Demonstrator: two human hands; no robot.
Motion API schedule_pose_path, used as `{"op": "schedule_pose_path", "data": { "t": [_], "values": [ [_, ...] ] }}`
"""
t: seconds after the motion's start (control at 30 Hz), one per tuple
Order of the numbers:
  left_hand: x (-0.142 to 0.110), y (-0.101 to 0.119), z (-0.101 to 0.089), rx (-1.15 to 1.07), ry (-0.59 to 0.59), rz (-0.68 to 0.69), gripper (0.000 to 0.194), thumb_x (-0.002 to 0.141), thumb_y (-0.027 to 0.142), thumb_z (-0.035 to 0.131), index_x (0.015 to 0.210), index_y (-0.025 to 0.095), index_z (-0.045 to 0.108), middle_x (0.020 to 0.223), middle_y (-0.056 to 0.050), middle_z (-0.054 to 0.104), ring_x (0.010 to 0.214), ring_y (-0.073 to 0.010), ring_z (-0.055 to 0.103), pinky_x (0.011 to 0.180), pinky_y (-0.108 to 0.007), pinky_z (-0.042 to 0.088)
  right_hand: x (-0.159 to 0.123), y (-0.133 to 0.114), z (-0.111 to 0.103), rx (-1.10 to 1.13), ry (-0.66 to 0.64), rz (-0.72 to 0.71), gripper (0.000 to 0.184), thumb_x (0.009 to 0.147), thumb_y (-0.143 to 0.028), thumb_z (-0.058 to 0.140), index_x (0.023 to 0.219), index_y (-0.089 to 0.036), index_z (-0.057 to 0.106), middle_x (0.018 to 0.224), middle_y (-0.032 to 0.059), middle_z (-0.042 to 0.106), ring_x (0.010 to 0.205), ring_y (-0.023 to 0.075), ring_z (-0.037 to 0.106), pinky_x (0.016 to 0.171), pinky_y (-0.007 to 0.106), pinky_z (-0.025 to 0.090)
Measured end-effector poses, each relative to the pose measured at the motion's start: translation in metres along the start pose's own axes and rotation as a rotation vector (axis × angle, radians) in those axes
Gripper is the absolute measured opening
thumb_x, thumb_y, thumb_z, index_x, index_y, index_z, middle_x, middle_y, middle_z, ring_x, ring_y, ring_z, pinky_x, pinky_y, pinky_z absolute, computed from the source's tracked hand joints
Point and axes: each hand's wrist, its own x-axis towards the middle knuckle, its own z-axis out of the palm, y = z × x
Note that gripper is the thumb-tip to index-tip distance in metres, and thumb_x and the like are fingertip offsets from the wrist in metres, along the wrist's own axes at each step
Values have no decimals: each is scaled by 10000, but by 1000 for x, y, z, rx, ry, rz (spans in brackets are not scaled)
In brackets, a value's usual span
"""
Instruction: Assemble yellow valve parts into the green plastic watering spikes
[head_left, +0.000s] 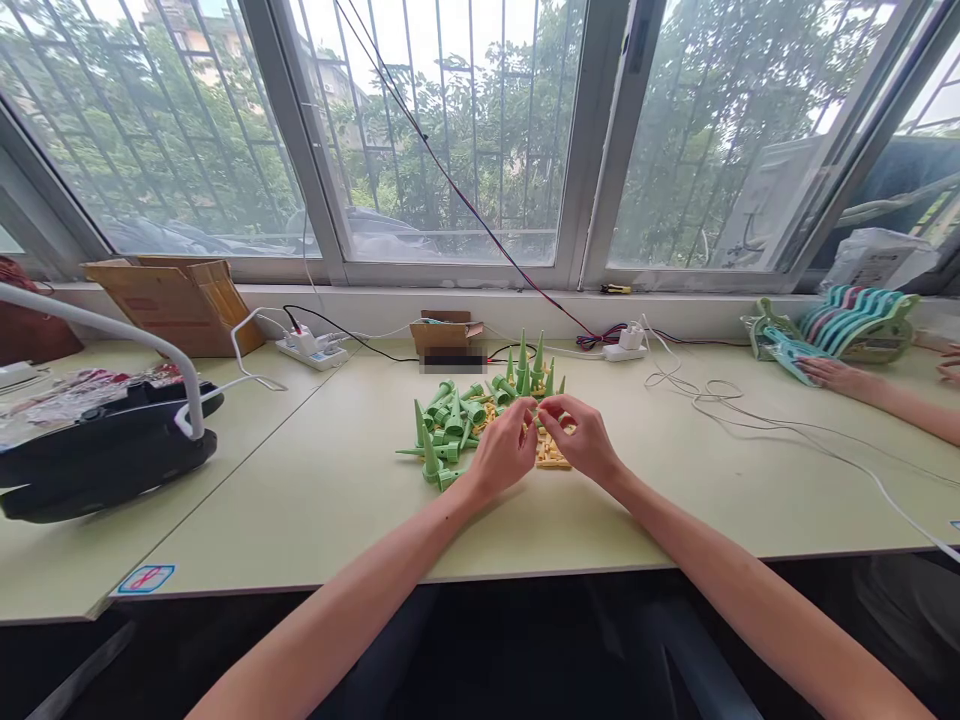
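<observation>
Over the table, my left hand (508,445) and my right hand (583,437) meet at the fingertips, each closed in a pinch. Whatever sits between their fingers is too small to make out. Left of my left hand lies a loose heap of green plastic spikes (452,418), pointed cones with wide collars. Several more green spikes (538,362) stand upright just behind my hands. Small yellow plastic pieces (553,452) lie under and between my hands, and some show among the spikes; my hands partly hide them.
A small open cardboard box (442,326) stands behind the spikes. Power strips (311,350) and white cables (720,390) lie along the table. At left are a black lamp-like base (112,455) and a larger carton (169,305). Another person's hand (836,375) touches teal hangers (795,352) at right.
</observation>
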Motion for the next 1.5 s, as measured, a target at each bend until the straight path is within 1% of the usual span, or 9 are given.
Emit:
{"op": "schedule_pose_path", "data": {
  "t": [0.2,0.27,0.33,0.53,0.8,0.9,1.1,1.27,1.5],
  "values": [
    [4,1,-5,-8,207,-105,239,840,111,501,1059,200,468,1005,-38,515,544,-67,438,575,-247,431,1,1,0,-27,62,49,178,899,-331,554,933,-187,652,923,61,683,696,144,599,574,258,504],
    [5,2,-7,-18,238,-125,266,818,106,521,1058,199,457,1031,-45,499,546,-63,432,580,-253,433,1,2,0,-37,49,50,190,905,-336,542,936,-189,659,931,68,682,709,151,605,577,263,504],
    [5,3,-8,-22,223,-131,293,794,107,545,1057,199,455,1039,-47,503,548,-63,431,588,-256,433,1,2,0,-48,33,43,197,911,-338,533,924,-189,662,919,73,680,721,160,610,584,269,504],
    [3,4,-6,4,76,-174,342,788,140,553,1112,194,461,1025,-52,558,581,-80,463,607,-248,417,2,5,1,-64,23,34,198,913,-341,532,908,-186,655,892,73,677,726,169,610,585,275,492],
    [2,0,-6,9,-58,-236,229,843,183,505,1070,189,474,749,-4,583,558,-129,510,569,-250,380,2,10,1,-87,-6,41,198,915,-331,522,899,-180,648,864,66,675,715,169,598,580,272,478],
    [1,-3,-4,-2,-95,-244,237,863,179,486,1098,187,464,699,4,584,536,-136,505,570,-256,383,2,10,1,-104,-5,45,191,906,-327,527,881,-178,643,847,64,671,697,166,596,580,273,477],
    [1,-2,-4,-35,-73,-250,229,879,157,459,1105,190,459,715,-3,585,568,-143,526,604,-263,401,3,14,1,-157,-16,53,157,881,-298,536,821,-185,627,785,45,662,665,161,588,579,273,467],
    [3,1,-6,-64,-9,-258,240,878,155,455,1115,194,449,698,19,541,550,-129,503,580,-249,380,2,15,3,-170,-31,54,158,877,-298,532,811,-190,628,758,42,661,664,165,587,576,272,459],
    [3,1,-6,-79,10,-270,236,873,156,463,1105,193,446,690,34,509,543,-116,472,580,-245,367,3,13,2,-166,-35,61,169,882,-301,525,806,-189,626,753,39,658,663,163,580,589,272,453]
  ]
}}
